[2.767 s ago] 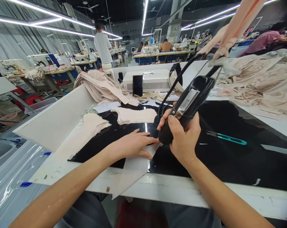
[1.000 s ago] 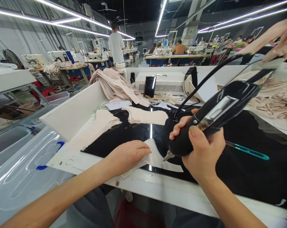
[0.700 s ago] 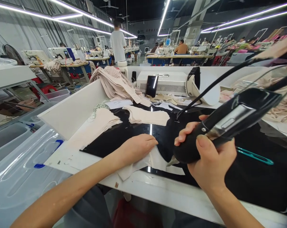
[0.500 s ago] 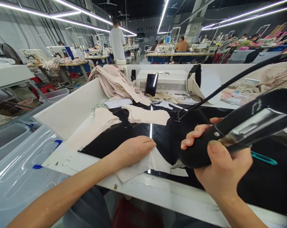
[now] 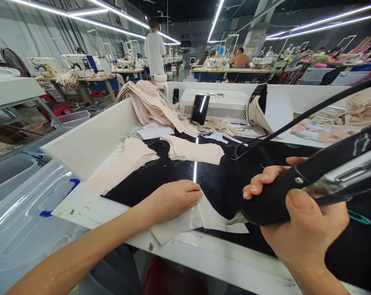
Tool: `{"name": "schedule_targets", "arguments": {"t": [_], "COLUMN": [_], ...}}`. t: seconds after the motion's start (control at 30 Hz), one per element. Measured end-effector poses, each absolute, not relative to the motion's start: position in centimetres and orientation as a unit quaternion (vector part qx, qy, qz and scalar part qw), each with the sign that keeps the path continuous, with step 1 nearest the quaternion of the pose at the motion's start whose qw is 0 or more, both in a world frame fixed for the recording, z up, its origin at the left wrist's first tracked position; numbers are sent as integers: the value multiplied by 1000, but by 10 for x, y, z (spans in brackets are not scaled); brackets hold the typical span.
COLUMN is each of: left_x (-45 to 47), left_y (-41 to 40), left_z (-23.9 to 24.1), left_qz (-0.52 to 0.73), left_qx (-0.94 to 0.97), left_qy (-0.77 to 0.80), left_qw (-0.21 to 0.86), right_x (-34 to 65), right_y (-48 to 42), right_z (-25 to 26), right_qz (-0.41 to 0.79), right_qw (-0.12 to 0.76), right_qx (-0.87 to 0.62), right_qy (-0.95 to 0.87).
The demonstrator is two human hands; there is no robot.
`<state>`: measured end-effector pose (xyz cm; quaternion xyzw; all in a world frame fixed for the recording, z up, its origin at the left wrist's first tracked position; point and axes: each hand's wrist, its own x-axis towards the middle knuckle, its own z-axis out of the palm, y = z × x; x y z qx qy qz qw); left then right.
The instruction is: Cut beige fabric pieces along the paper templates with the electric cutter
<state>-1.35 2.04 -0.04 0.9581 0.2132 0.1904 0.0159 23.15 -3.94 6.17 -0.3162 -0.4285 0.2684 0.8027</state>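
My left hand lies flat on pale fabric pieces at the near edge of the table, its fingers stretched out together over them. In my right hand is a black hand tool with a silver lever; my fingers and thumb wrap round its body. Its pointed metal tip is over the right end of a light fabric piece. Whether the tip touches the cloth I cannot tell. Farther back lie two stacks of cut cream fabric, one in the middle and one at the left.
A black cord arches across the right side. At the back stand a phone, a white vented box and a heap of fabric strips. A teal tool lies right of my right hand. Clear plastic bins stand at the left.
The view has shifted slightly. My right hand and the black tool have moved a little to the right, the tip remaining by the fabric's end. My left hand stays on the fabric.
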Motion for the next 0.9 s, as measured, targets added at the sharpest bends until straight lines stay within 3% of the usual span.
{"name": "schedule_targets", "arguments": {"t": [0.4,0.9], "left_x": [-11,-8], "left_y": [19,17], "left_z": [-8,-8], "left_qz": [206,220], "left_qx": [954,951], "left_qy": [213,211], "left_qw": [34,48], "right_x": [200,197], "right_y": [28,31], "right_z": [60,53], "right_qz": [239,231], "right_qw": [828,809], "right_qx": [-271,-291], "right_qy": [-428,-456]}}
